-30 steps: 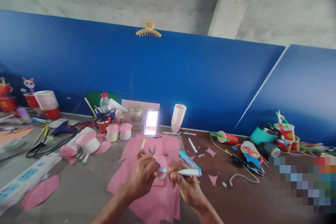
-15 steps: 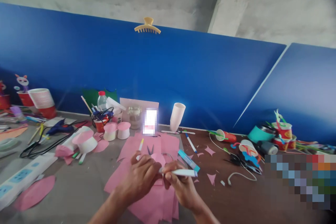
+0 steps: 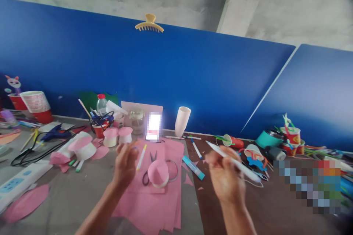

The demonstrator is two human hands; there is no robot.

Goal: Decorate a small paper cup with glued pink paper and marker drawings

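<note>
My right hand [image 3: 226, 176] grips a white marker [image 3: 234, 161], its bare pointed tip aimed up and left over the table. Fingers curled, my left hand [image 3: 125, 165] hovers left of the pink paper stack [image 3: 143, 205]; a small bluish spot shows at its fingertips, too blurred to name. Between the hands, a white paper cup [image 3: 160, 183] topped by a pink paper disc [image 3: 158, 170] sits on the pink sheets. Scissors [image 3: 153, 157] lie partly hidden behind it. Beside them are a tape roll [image 3: 176, 170] and a yellow-tipped marker [image 3: 141, 158].
Pink-topped cups [image 3: 82, 147] and a power strip [image 3: 16, 183] occupy the left. A teal glue tube [image 3: 193, 167] and paper scraps lie right of the stack. Stacked white cups [image 3: 182, 121] stand against the blue partition [image 3: 165, 66]. Cables and a teal-and-black container [image 3: 268, 138] are farther right.
My hands have moved apart, the right going rightward with the marker and the left going left. The pink-topped cup, tape roll and scissors between them have come into fuller view.
</note>
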